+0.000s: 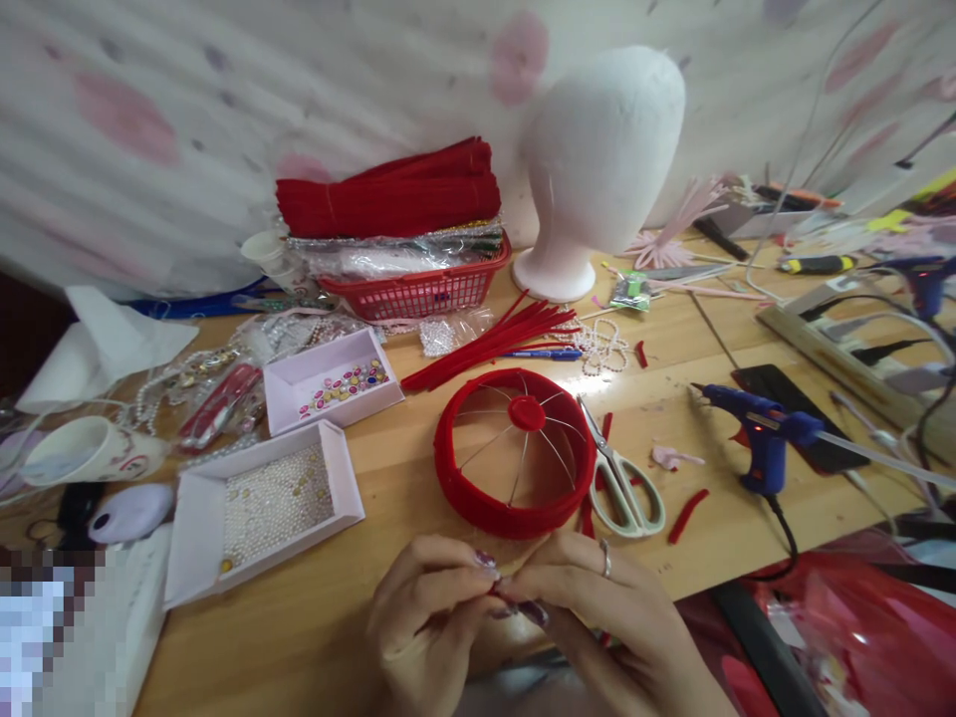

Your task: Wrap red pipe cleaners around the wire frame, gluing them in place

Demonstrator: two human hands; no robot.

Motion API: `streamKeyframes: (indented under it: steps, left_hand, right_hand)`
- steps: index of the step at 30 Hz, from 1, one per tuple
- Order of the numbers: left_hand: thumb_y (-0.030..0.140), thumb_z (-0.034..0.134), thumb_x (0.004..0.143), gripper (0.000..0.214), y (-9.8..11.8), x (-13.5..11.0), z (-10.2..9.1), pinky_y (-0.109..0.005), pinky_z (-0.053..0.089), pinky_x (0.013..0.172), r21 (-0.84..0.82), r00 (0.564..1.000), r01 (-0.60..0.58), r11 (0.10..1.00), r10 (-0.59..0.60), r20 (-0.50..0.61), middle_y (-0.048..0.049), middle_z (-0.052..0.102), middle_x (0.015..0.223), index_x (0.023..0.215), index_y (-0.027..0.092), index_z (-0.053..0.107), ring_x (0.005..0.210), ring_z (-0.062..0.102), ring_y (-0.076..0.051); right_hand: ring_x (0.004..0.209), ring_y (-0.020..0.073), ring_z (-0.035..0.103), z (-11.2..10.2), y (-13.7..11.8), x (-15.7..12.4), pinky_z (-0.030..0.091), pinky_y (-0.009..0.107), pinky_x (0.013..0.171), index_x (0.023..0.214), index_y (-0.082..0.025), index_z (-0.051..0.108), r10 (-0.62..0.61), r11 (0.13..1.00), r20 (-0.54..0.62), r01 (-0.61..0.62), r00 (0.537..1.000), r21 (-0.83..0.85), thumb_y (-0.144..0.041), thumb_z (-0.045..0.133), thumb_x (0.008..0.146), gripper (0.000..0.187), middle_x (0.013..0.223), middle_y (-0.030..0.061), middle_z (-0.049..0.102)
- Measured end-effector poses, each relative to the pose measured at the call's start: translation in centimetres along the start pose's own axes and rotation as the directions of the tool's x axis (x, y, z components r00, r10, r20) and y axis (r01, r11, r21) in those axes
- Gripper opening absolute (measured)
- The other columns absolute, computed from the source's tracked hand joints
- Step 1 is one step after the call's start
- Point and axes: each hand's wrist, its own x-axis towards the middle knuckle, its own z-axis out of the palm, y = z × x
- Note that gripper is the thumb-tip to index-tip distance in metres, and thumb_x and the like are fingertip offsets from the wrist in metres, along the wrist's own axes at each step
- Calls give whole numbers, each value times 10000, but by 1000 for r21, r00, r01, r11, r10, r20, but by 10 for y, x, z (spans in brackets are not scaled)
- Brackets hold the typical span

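Near the front edge of the table, my left hand [429, 617] and my right hand [604, 607] meet fingertip to fingertip. Both are closed in a pinch on a small red strip [496, 591], perhaps a pipe cleaner; most of it is hidden by the fingers. Just beyond them lies a round red fuzzy frame [446, 468] with thin wires running to a red disc [527, 412] in its middle. White-handled scissors [623, 488] rest against its right side, with red scraps [688, 516] close by.
Left stand two white boxes, one of pearl beads [348, 498], one of coloured gems [280, 398]. Behind are a red basket [418, 294], red pipe cleaners [478, 349] and a white foam head [604, 149]. On the right are a blue glue gun [769, 428] and a phone [836, 448].
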Motion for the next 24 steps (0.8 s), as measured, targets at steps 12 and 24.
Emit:
streamKeyframes:
  steps: [12, 24]
  left_hand:
    - [258, 727, 949, 179, 10, 0, 9, -120, 604, 646, 57, 996, -74, 996, 72, 43, 40, 745, 731, 791, 173, 714, 606, 717, -60]
    - [174, 706, 944, 50, -2, -15, 1, -168, 617, 610, 124, 987, -121, 985, 106, 118, -1, 774, 793, 932, 195, 749, 645, 739, -111]
  right_hand:
    - [814, 131, 644, -6, 1, -10, 497, 226, 676, 1217, -297, 653, 56, 998, 20, -56, 998, 27, -87, 460, 996, 362, 919, 14, 663]
    - [735, 134, 640, -10, -3, -8, 507, 227, 651, 1126, -265, 675, 62, 993, 9, -61, 998, -102, -141, 505, 1030, 232, 850, 15, 676]
